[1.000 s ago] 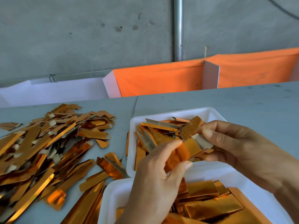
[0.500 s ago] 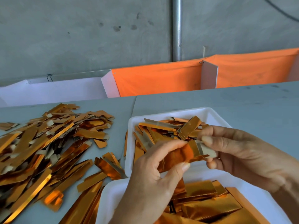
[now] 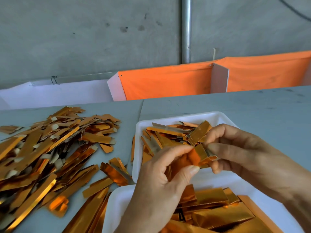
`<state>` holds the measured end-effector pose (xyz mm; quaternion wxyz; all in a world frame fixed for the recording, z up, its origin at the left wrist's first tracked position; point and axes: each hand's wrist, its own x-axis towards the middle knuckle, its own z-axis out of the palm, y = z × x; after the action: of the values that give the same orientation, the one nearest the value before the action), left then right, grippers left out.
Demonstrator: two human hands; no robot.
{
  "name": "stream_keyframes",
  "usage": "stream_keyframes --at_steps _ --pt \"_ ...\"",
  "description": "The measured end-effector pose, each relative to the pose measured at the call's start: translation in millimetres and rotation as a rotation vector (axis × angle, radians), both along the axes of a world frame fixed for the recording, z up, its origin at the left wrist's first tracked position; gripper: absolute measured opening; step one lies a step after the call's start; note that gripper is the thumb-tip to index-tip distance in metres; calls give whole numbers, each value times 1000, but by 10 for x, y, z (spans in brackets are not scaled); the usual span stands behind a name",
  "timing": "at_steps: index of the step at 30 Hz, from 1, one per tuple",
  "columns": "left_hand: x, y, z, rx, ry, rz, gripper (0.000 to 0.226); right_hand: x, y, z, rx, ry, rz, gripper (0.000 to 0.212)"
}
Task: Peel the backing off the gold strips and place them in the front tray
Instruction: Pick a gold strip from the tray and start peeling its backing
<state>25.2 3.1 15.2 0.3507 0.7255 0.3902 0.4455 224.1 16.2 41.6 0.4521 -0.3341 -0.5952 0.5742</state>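
The gold strip (image 3: pixel 196 157) had dropped lower since a second before, hanging over the white trays (image 3: pixel 222 117). My left hand (image 3: pixel 161 185) pinched its orange end; my right hand (image 3: pixel 244 157) fingers (image 3: pixel 217 147) gripped the pale backing end.

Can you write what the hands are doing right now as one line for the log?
step: peeling backing | left hand: pinches gold strip | right hand: pinches strip's end | place: above far tray
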Motion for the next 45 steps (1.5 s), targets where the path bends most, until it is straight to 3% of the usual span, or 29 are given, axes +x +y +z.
stream_keyframes --at_steps 4,11,15,17,22,27,38,45 --pt "-14 14 -14 -8 -27 -15 30 65 0 7 11 -45 81 47" --pt "-12 3 -2 45 32 -1 32 -16 -38 68 32 -149 -15 14" --pt "9 -14 -4 126 150 51 31 -54 -47 41 48 -240 -79 9" --pt "9 -15 -4 132 158 62 31 -39 -42 47 -5 -166 -36 9" --pt "-2 -15 6 128 138 62 30 73 20 24 -206 103 147 33" --pt "3 -17 20 139 155 53 30 31 41 -28 -266 159 152 44" --pt "9 -30 18 146 212 50 29 -33 -2 46 -187 -45 23 10" --pt "-6 -20 11 127 201 41 27 -46 2 38 -205 -35 -1 7"
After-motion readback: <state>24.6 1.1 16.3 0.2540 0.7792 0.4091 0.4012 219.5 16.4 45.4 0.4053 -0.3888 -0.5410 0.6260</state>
